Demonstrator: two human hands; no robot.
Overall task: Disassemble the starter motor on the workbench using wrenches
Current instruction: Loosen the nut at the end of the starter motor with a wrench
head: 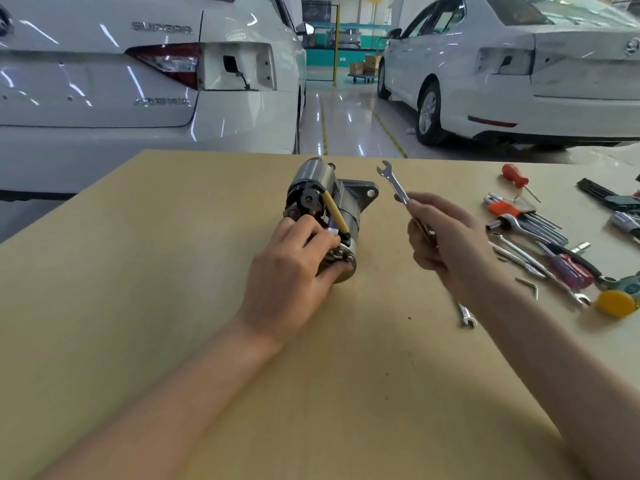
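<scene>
Left hand (294, 261) clamps motor (325, 216) steady on surface (138, 271); right hand (440, 237) grips wrench (393, 180), jaw end raised, likely for terminal nut.

Car workshop: parked cars (149, 81), tool-strewn workbench (138, 271).

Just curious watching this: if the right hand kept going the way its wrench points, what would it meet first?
Probably nothing: the right hand aims its silver open-ended wrench up and away, right of the grey starter motor. Depth is unclear.
</scene>
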